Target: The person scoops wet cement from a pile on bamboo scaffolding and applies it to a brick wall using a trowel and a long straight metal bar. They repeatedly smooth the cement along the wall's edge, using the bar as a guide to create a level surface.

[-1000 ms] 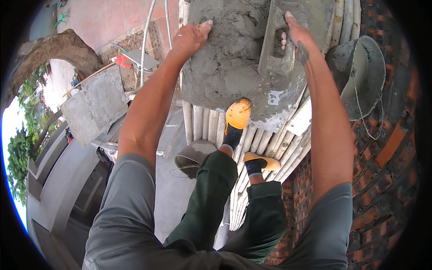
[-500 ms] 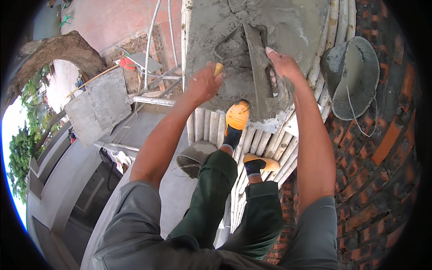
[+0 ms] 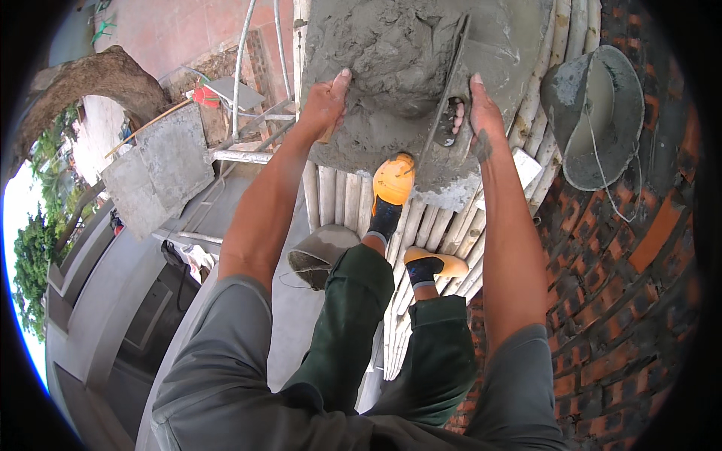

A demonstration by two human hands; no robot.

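My left hand (image 3: 323,107) is closed around a wooden handle (image 3: 326,136), probably a trowel's; its blade cannot be made out now. My right hand (image 3: 485,113) grips a mortar-coated plastering float (image 3: 440,146), its fingers showing through the slot. The float is tilted on its long edge against wet grey mortar (image 3: 376,52). This mortar lies spread on a board in front of me, smoother and wetter on the right of the float. Both hands are at the near part of the mortar, one on each side.
Pale poles (image 3: 350,197) form the platform under my orange shoes (image 3: 393,179). A mortar-stained bucket (image 3: 323,252) hangs or stands left of my leg. Another bucket (image 3: 602,113) lies at right beside the brickwork (image 3: 602,331). Metal scaffold tubes (image 3: 241,156) stand at left.
My left hand has moved left and slightly up, and the trowel blade seen earlier in the mortar is out of sight. The float has tipped steeper onto its edge, and the mortar beside it looks filled in.
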